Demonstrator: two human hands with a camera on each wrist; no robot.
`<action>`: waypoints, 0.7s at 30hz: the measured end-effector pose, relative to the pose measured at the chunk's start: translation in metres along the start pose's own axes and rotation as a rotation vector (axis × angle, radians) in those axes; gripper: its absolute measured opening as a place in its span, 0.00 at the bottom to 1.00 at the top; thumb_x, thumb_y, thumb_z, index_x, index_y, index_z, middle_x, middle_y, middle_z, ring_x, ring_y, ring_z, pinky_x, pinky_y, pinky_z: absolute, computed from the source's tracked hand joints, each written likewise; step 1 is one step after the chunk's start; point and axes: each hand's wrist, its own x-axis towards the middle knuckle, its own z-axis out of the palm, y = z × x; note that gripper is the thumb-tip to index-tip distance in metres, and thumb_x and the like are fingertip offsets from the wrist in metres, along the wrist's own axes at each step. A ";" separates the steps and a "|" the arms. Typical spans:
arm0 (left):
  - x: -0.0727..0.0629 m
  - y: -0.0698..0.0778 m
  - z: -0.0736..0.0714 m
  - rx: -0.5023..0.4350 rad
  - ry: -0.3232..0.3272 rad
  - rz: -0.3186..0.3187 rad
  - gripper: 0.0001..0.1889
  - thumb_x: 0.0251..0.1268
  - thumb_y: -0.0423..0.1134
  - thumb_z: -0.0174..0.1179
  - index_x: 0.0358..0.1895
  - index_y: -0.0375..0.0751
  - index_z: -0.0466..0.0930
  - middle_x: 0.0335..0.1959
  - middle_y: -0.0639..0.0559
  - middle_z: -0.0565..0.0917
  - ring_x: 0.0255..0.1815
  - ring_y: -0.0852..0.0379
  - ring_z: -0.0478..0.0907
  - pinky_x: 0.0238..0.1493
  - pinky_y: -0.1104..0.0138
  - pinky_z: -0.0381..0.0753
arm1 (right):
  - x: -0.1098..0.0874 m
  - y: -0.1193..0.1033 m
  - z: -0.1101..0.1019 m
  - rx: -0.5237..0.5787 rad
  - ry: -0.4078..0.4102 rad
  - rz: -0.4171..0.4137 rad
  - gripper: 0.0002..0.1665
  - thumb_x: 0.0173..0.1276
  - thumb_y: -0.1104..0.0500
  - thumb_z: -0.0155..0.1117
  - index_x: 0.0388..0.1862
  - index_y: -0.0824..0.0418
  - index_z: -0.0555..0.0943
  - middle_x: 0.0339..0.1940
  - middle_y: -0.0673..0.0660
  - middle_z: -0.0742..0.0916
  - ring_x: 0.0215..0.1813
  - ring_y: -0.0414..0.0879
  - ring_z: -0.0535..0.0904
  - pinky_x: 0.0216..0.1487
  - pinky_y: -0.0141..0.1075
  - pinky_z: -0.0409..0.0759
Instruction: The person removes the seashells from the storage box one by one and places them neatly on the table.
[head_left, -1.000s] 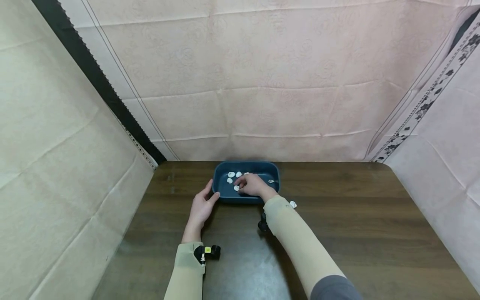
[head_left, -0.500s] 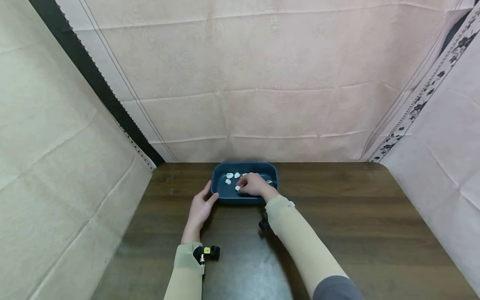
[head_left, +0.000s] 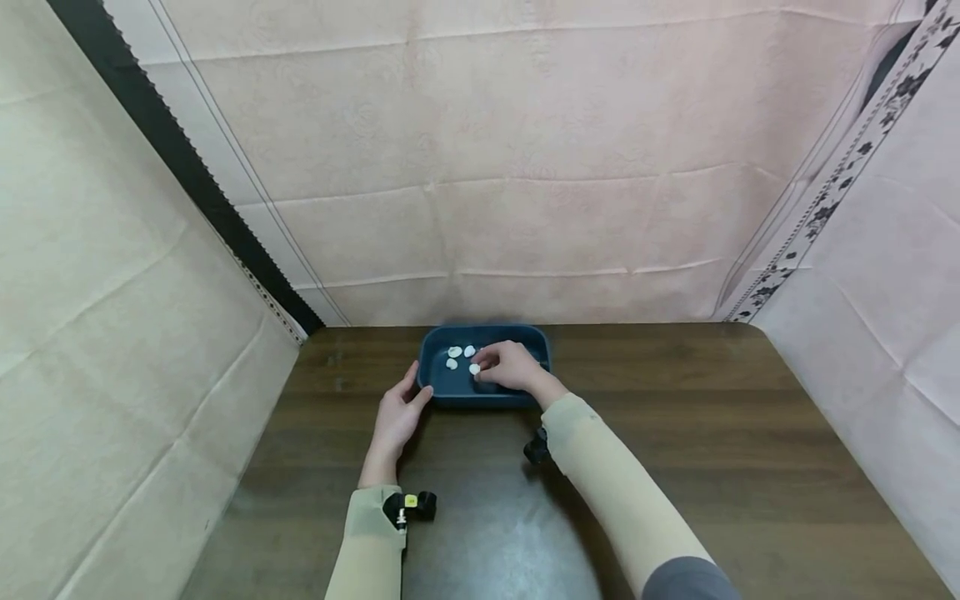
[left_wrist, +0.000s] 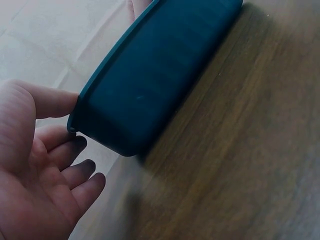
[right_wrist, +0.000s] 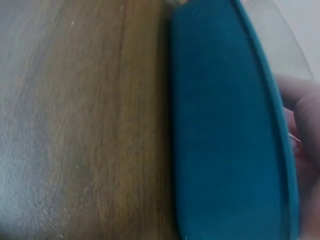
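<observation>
A dark blue rectangular tray (head_left: 453, 387) stands at the far edge of the wooden table. Several small, flat, white roundish pieces (head_left: 454, 352) lie in its left half; their kind is too small to tell. My left hand (head_left: 397, 421) holds the tray's near left corner, thumb at the front and fingers along the left side. In the left wrist view the thumb meets the rim, while the lower fingers hang loosely bent. My right hand (head_left: 512, 368) reaches over the tray and pinches one white piece (head_left: 475, 369) at its fingertips. The right wrist view shows mostly the tray's outer wall (right_wrist: 225, 125).
The brown wooden table (head_left: 675, 433) extends around the tray. A pale cloth (head_left: 525, 167) hangs right behind the table's far edge, with more cloth at the left and right sides. Each wrist carries a small black camera.
The white piece at my right fingertips has come up slightly from the tray floor with the hand. The head view has shifted a little; my left hand keeps its place at the corner.
</observation>
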 end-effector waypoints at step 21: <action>0.000 0.000 -0.002 0.005 -0.010 0.001 0.34 0.83 0.43 0.60 0.86 0.48 0.61 0.85 0.48 0.63 0.85 0.43 0.59 0.82 0.46 0.58 | -0.032 0.008 -0.015 0.114 0.130 -0.071 0.16 0.73 0.53 0.77 0.57 0.53 0.90 0.46 0.49 0.89 0.48 0.48 0.81 0.51 0.42 0.83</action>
